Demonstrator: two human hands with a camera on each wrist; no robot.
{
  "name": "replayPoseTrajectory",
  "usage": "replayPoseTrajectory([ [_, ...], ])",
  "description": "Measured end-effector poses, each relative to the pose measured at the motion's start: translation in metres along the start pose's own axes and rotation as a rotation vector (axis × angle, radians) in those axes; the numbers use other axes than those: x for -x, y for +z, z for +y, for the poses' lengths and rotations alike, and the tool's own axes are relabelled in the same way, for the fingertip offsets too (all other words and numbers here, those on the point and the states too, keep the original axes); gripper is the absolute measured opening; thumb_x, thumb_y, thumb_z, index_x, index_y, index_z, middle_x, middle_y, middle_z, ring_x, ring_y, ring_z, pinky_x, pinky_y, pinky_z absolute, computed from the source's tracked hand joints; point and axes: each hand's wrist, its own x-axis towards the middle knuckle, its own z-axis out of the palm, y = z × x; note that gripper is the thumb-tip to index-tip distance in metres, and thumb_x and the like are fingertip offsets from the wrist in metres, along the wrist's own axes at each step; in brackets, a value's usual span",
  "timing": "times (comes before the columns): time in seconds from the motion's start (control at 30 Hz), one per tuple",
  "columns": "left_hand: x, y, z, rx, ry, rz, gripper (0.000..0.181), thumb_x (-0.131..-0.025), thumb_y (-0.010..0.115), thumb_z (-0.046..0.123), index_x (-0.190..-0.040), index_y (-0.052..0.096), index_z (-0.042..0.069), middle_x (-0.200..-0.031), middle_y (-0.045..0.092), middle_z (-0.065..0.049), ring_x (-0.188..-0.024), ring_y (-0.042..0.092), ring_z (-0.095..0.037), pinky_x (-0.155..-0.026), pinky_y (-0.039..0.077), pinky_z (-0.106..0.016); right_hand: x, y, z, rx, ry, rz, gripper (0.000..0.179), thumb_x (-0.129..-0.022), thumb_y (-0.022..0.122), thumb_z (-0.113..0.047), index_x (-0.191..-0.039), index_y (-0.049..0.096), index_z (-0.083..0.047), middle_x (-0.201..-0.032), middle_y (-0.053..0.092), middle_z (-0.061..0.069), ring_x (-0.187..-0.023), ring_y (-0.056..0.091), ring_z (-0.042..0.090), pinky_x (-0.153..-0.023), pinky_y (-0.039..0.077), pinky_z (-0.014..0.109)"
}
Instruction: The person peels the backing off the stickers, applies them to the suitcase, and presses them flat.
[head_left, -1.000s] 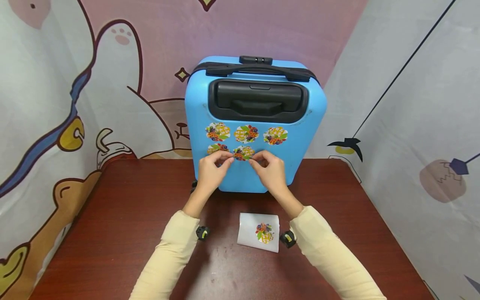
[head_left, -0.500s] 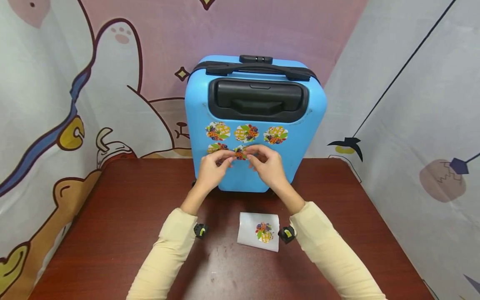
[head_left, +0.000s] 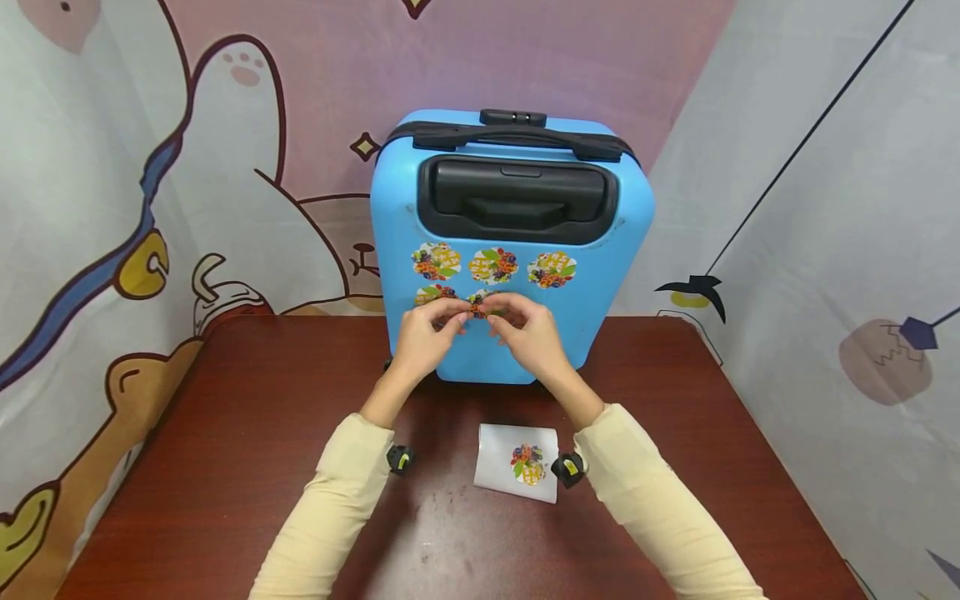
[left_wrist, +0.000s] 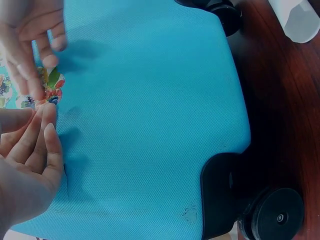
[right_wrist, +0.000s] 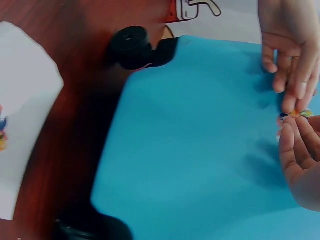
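A blue suitcase (head_left: 517,350) stands on the table with round fruit-print stickers on its front. My left hand (head_left: 423,337) pinches the left edge of the lower middle sticker (head_left: 477,308), which lies against the shell. On the same sticker, the fingertips of my right hand (head_left: 531,333) press near its middle and cover much of it. The left wrist view shows part of this sticker (left_wrist: 54,90) between the two hands. To its left, another sticker (head_left: 433,293) is partly hidden by my left hand. Three stickers form the row above, including the middle one (head_left: 492,267).
A white backing sheet (head_left: 495,467) with one fruit sticker (head_left: 528,464) lies on the brown table (head_left: 247,467) before the suitcase. Black wheels (left_wrist: 277,215) stick out at the suitcase's base. A cartoon-printed cloth (head_left: 315,83) hangs behind.
My right hand has slid left from the sticker's right edge onto its middle, covering more of it. The left hand stays almost in place at the left edge.
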Motion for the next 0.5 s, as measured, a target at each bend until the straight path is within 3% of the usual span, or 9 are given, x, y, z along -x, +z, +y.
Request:
replayPoseTrajectory([
  [0.27,0.0,0.0,0.001,-0.014,-0.015,-0.003,0.016,-0.088,0.06,0.009,-0.101,0.068,0.001,-0.088,0.068,-0.01,-0.069,0.063,-0.018,-0.062,0.05,-0.03,0.01,0.002,0.02,0.018,0.073,-0.023,0.02,-0.086,0.06,0.0,-0.106,0.064,-0.002,-0.099,0.066,0.012,-0.072,0.06,0.038,-0.061,0.05,0.048],
  [0.5,0.0,0.0,0.001,-0.012,-0.021,0.0,0.017,-0.088,0.061,0.009,-0.1,0.068,0.001,-0.087,0.068,-0.009,-0.068,0.063,-0.018,-0.061,0.05,-0.03,0.008,0.001,0.018,0.041,0.096,-0.046,0.02,-0.086,0.06,-0.001,-0.106,0.062,0.0,-0.098,0.065,0.015,-0.072,0.061,0.032,-0.061,0.052,0.044],
])
